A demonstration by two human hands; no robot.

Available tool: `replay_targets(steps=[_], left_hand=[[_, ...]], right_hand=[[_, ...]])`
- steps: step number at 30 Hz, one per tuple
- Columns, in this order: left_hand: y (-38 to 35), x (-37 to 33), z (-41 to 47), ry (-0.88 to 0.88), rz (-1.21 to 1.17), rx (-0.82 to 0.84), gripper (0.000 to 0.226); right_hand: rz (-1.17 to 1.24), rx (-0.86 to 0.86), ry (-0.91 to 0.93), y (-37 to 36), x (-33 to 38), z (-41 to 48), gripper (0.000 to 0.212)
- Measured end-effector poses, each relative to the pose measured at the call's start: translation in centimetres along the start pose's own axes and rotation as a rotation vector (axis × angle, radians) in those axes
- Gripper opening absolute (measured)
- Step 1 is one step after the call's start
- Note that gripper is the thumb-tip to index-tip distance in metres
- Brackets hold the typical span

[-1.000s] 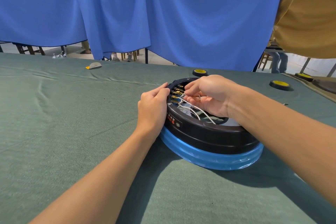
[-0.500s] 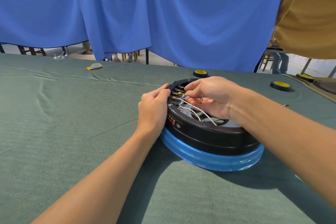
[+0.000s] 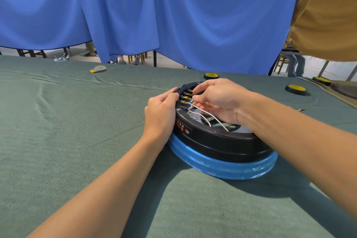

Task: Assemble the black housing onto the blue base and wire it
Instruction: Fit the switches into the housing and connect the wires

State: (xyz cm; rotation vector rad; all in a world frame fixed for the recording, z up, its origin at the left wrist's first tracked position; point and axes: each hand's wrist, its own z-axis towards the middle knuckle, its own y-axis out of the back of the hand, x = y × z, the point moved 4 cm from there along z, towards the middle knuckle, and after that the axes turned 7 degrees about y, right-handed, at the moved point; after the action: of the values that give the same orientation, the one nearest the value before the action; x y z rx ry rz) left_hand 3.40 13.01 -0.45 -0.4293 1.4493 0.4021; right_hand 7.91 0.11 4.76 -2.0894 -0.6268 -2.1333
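Note:
A round black housing (image 3: 218, 142) sits on a blue base (image 3: 228, 168) on the green table cloth. Brass terminals (image 3: 185, 99) line the inside of its left rim, and thin white wires (image 3: 204, 115) run from them across the opening. My left hand (image 3: 160, 114) grips the housing's left rim, thumb over the top edge. My right hand (image 3: 216, 100) reaches in from the right, its fingertips pinching a white wire end at the terminals. The far side of the housing is hidden behind my right hand.
Black tape rolls with yellow cores lie behind the housing (image 3: 211, 75) and at the right (image 3: 295, 89). A small yellow and white scrap (image 3: 98, 68) lies far left. A blue curtain (image 3: 154, 15) hangs behind the table; a person in a tan shirt (image 3: 328, 15) stands at right.
My right hand's fingers have shifted slightly at the terminals while handling the white wire. My left hand keeps its grip on the rim.

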Motion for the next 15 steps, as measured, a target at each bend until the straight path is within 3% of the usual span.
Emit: replay_targets(steps=[6,15], left_hand=[[-0.05,0.00,0.10,-0.002,0.007,0.002,0.032],[0.13,0.11,0.24,-0.010,-0.003,-0.010,0.031]], right_hand=[[-0.074,-0.036,0.028,-0.42,0.29,0.25,0.009],[-0.078,-0.048,0.001,-0.35,0.20,0.51,0.014]])
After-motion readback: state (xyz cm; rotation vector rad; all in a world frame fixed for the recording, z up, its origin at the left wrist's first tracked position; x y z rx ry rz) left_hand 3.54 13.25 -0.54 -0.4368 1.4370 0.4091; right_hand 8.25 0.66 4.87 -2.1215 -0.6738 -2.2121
